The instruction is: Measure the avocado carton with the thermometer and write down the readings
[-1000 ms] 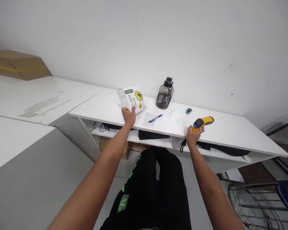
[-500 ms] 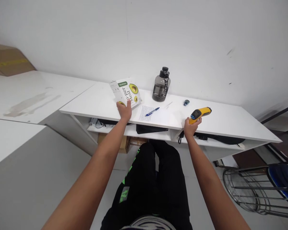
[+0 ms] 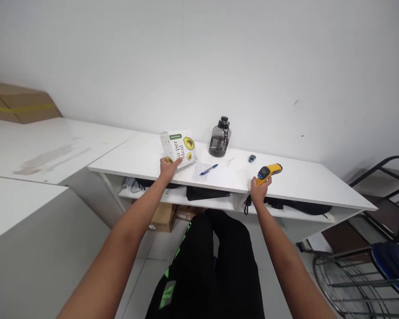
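A white avocado-print pouch (image 3: 179,148), its label partly readable as "Meal", leans at a tilt over the left half of a white desk (image 3: 302,179). On my head-camera feed, I see the left hand (image 3: 168,168) pinching its lower corner, thumb across the front; the pouch's contents are hidden from me, and I cannot tell whether its base touches the desk. The right hand (image 3: 260,189) is wrapped around the handle of a yellow infrared thermometer (image 3: 269,173) above the desk's front edge, its small dark screen facing me and its nose pointing right.

Between the hands, a blue pen (image 3: 209,169) lies on printed paper (image 3: 224,175). Behind that, near the wall, stands a grey see-through bottle (image 3: 217,144) with a black cap; a line shows inside, but I cannot be sure it is liquid. A small dark-blue object (image 3: 252,158) sits to its right.

The open shelf (image 3: 213,203) under the desktop holds a flat black case (image 3: 206,193), and a cardboard box (image 3: 162,217) rests below. Far left, a larger yellow-taped carton (image 3: 20,104) sits on an adjoining table (image 3: 86,128), its contents unseen.
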A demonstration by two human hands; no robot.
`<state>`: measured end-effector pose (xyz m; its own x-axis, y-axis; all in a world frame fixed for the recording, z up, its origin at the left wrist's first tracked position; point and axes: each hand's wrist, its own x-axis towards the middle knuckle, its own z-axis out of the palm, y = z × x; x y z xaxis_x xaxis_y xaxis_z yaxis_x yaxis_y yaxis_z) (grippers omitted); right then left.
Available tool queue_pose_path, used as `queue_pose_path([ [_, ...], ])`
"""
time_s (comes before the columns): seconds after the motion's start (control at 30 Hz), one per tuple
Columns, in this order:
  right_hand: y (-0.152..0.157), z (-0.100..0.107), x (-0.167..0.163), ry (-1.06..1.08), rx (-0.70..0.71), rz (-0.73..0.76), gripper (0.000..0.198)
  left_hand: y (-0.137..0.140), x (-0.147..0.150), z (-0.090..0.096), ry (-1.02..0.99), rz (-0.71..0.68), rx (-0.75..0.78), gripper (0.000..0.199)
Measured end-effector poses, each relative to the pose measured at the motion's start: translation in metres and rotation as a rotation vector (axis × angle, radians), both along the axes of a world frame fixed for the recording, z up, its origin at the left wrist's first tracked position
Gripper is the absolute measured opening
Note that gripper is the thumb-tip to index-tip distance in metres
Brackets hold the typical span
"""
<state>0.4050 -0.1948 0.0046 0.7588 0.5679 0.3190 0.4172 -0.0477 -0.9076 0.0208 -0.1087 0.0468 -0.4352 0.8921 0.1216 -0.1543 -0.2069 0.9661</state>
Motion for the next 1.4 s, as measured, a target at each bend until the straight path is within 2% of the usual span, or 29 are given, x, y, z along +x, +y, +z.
queue_pose_path([
  [0.1, -0.001, 0.002, -0.001, 0.021, 0.029, -0.008, 0.081, -0.038, -0.002, 0.007, -0.198, -0.138, 0.032, 0.054],
  [0.27, -0.005, 0.016, -0.007, 0.081, 0.048, 0.036, 0.074, -0.137, 0.020, 0.006, -0.413, -0.311, 0.036, 0.056],
  [0.33, -0.020, 0.026, -0.015, 0.193, 0.080, 0.178, 0.062, -0.172, 0.029, 0.003, -0.428, -0.318, 0.025, 0.059],
  [0.37, -0.033, 0.031, -0.021, 0.272, 0.107, 0.295, 0.056, -0.186, 0.031, 0.001, -0.411, -0.323, 0.006, 0.061],
  [0.43, -0.070, 0.040, -0.033, 0.353, 0.186, 0.505, 0.049, -0.207, 0.034, -0.005, -0.344, -0.330, -0.034, 0.063],
  [0.47, -0.092, 0.044, -0.040, 0.336, 0.180, 0.619, 0.046, -0.214, 0.034, -0.007, -0.306, -0.337, -0.049, 0.064],
  [0.53, -0.140, 0.053, -0.051, 0.246, 0.105, 0.814, 0.035, -0.223, 0.035, -0.012, -0.247, -0.337, -0.065, 0.067],
  [0.6, -0.181, 0.062, -0.061, 0.134, -0.039, 0.992, 0.027, -0.228, 0.036, -0.014, -0.210, -0.329, -0.079, 0.068],
  [0.67, -0.210, 0.070, -0.069, 0.052, -0.112, 1.089, 0.021, -0.232, 0.038, -0.015, -0.180, -0.313, -0.091, 0.070],
  [0.73, -0.223, 0.076, -0.076, 0.018, -0.175, 1.147, 0.017, -0.235, 0.041, -0.016, -0.156, -0.303, -0.099, 0.072],
  [0.93, -0.217, 0.071, -0.079, 0.069, -0.242, 1.140, 0.019, -0.245, 0.044, -0.018, -0.102, -0.362, -0.109, 0.073],
  [1.1, -0.217, 0.063, -0.077, 0.101, -0.272, 1.176, 0.021, -0.250, 0.044, -0.015, -0.012, -0.348, -0.093, 0.071],
  [1.4, -0.220, 0.066, -0.082, 0.104, -0.276, 1.189, 0.027, -0.253, 0.043, -0.020, 0.014, -0.341, -0.057, 0.070],
])
